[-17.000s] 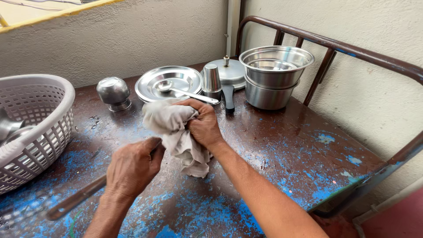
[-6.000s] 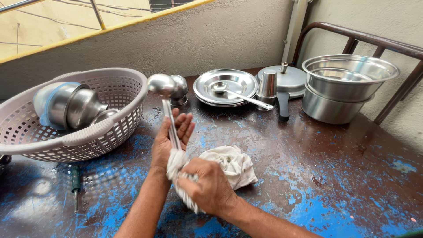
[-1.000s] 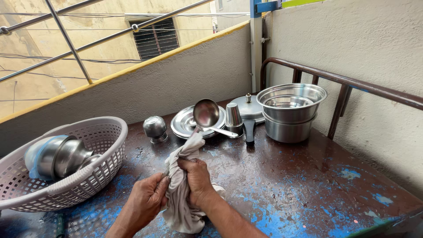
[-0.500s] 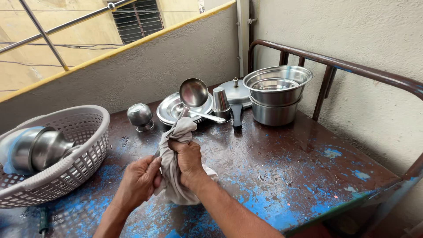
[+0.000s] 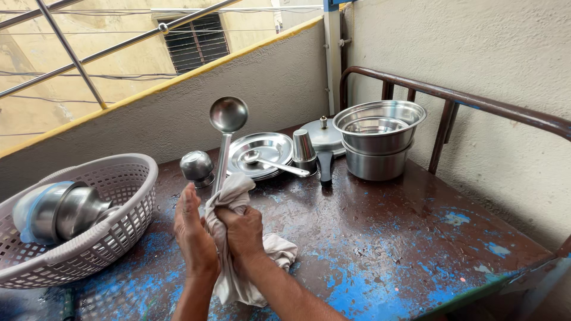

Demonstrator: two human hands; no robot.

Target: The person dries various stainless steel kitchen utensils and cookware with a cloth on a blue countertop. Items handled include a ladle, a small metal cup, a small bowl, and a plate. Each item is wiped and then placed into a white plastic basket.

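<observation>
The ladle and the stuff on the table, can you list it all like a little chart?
Held thing: long-handled shiny steel ladle, upright, bowl at the top
Wrapped round its handle: crumpled pale grey cloth
Left hand: flat against the cloth
Right hand: closed round the cloth and handle
Left side: white plastic lattice basket with steel vessels inside
Back row: small round steel pot, stacked steel plates with a spoon, steel tumbler, two stacked steel bowls
Surface: rusty metal table with chipped blue paint
</observation>
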